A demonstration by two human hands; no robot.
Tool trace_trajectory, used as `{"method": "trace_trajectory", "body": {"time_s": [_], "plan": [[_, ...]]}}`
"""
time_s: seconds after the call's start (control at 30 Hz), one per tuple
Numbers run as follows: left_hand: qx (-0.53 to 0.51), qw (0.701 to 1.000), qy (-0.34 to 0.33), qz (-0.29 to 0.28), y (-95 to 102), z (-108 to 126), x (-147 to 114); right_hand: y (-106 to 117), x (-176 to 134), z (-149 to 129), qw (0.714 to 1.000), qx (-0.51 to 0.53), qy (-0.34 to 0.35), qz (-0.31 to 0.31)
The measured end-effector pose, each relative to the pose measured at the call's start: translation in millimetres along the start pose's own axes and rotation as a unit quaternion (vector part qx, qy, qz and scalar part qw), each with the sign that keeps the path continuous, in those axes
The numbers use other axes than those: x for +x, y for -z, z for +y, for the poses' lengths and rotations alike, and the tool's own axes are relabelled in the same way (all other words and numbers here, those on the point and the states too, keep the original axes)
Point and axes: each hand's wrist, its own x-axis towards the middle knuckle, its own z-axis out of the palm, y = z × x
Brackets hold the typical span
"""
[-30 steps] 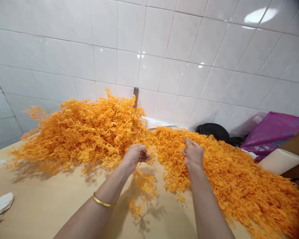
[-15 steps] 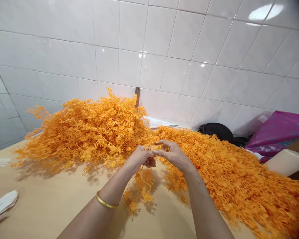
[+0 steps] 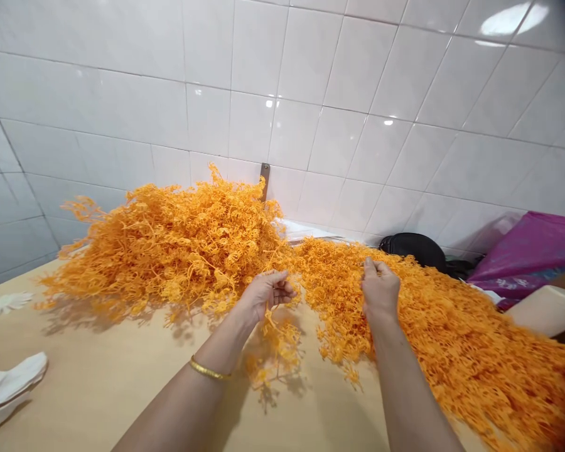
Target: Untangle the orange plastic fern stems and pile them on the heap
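My left hand (image 3: 269, 295) is closed over the table, its fingers curled round the stem of an orange artificial flower sprig (image 3: 282, 342). The sprig's branching tips hang below the palm. A gold bangle (image 3: 209, 369) circles the left wrist. My right hand (image 3: 380, 292) is at the near edge of the right-hand heap of orange sprigs (image 3: 452, 333), thumb and fingers pressed together. What they pinch, if anything, is hidden against the same-coloured heap. Behind my left hand stands a taller heap of orange sprigs (image 3: 183, 245), touching the other heap in the middle.
A white glove-like cloth (image 3: 14, 386) and a white flat piece (image 3: 7, 306) lie at the left on the pale wooden table (image 3: 136, 376). Behind the right heap are a black round case (image 3: 414, 250), a purple bag (image 3: 522, 254) and a cream block (image 3: 546, 311). White tiled wall rises behind.
My hands were together over the sprig and have parted. The right hand has moved right to the heap, its fingers closing. The left hand keeps the sprig. The view has shifted slightly.
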Motion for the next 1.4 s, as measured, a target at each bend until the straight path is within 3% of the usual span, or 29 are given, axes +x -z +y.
{"method": "trace_trajectory", "body": {"time_s": [0.13, 0.23, 0.27, 0.33, 0.43, 0.5, 0.53, 0.63, 0.87, 0.97, 1.07, 1.17, 1.27, 1.33, 1.4], "plan": [[-0.149, 0.989, 0.012, -0.013, 0.5, 4, 2, 5, -3, -10, 0.972, -0.232, 0.042, -0.023], [-0.204, 0.979, 0.003, -0.012, -4.1, 10, -1, -2, -15, -32, 0.954, -0.284, 0.069, -0.065], [-0.218, 0.976, -0.002, -0.011, -5.5, 12, -2, -4, -19, -40, 0.953, -0.268, 0.085, -0.111], [-0.248, 0.968, -0.021, -0.004, -7.3, 16, -3, -7, -29, -55, 0.936, -0.201, 0.117, -0.264], [-0.286, 0.957, -0.048, 0.021, -7.2, 22, -4, -9, -45, -70, 0.847, -0.091, 0.135, -0.506], [-0.295, 0.953, -0.061, 0.041, -6.6, 26, -5, -13, -54, -73, 0.801, -0.066, 0.144, -0.577], [-0.289, 0.954, -0.063, 0.047, -6.6, 28, -6, -16, -56, -73, 0.794, -0.063, 0.147, -0.586], [-0.228, 0.970, -0.061, 0.047, -8.2, 31, -9, -20, -56, -68, 0.810, -0.040, 0.120, -0.572], [-0.071, 0.997, 0.029, -0.017, -12.2, 22, -11, -6, -36, -58, 0.861, 0.039, 0.011, -0.507], [0.046, 0.999, 0.015, 0.026, -10.3, 17, -10, -8, -30, -48, 0.898, -0.030, 0.031, -0.439], [0.166, 0.979, -0.054, 0.106, -7.8, 15, -9, -11, -26, -41, 0.923, -0.174, 0.115, -0.323], [0.214, 0.962, -0.101, 0.137, -8.9, 16, -11, -12, -26, -42, 0.913, -0.293, 0.157, -0.238], [0.161, 0.983, -0.044, 0.082, -15.0, 17, -14, -14, -34, -50, 0.896, -0.353, 0.176, -0.204], [0.103, 0.994, 0.007, 0.016, -19.4, 14, -15, -15, -42, -57, 0.882, -0.364, 0.202, -0.222], [0.050, 0.998, 0.023, -0.024, -22.0, 9, -14, -14, -51, -64, 0.867, -0.346, 0.218, -0.286]]}}
